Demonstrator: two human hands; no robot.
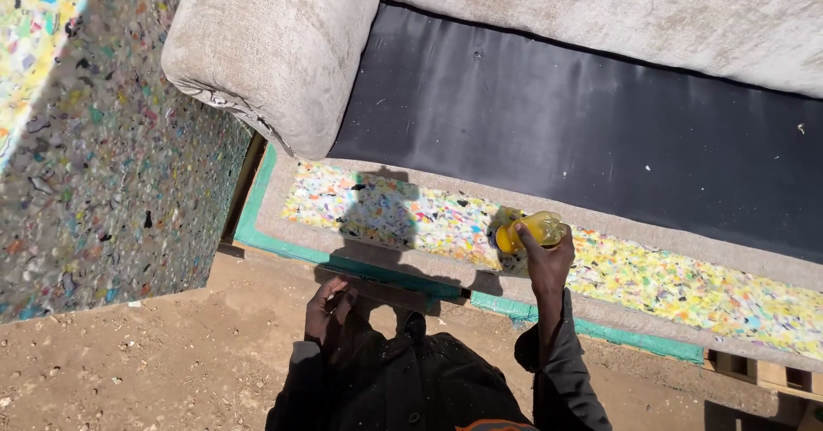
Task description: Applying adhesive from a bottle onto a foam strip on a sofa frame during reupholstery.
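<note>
- Head view: the right hand [545, 264] is stretched forward and closed around a yellow bottle [533, 229], fingers wrapped over its body.
- The bottle lies tilted, nearly on its side, just above the speckled foam strip [403, 212] that runs along the front edge of the sofa frame [266, 199].
- A small wet-looking patch [512, 264] shows on the foam right under the bottle.
- The left hand [327, 309] is held close to the body, fingers curled against a narrow brown strip [386, 294]; whether it truly grips it I cannot tell, as shadow covers the fingers.
- Both arms wear dark sleeves [561, 371], and a dark jacket fills the bottom of the picture.
- The sofa seat is a bare black sheet [583, 131], without cushions.
- A grey padded armrest [274, 49] stands at the left end of the seat, and a grey padded back [651, 15] runs along the top.
- A teal band [283, 251] edges the frame below the foam strip, with a grey fabric border between the two.
- A big block of the same many-coloured foam [103, 156] stands to the left of the sofa, well apart from both hands.
- The ground [154, 362] is dry brown dirt with small stones and scraps.
- Pale wooden pieces [754, 371] show under the frame at lower right.
- The person's shadow falls over the foam strip and the frame near the left hand.
</note>
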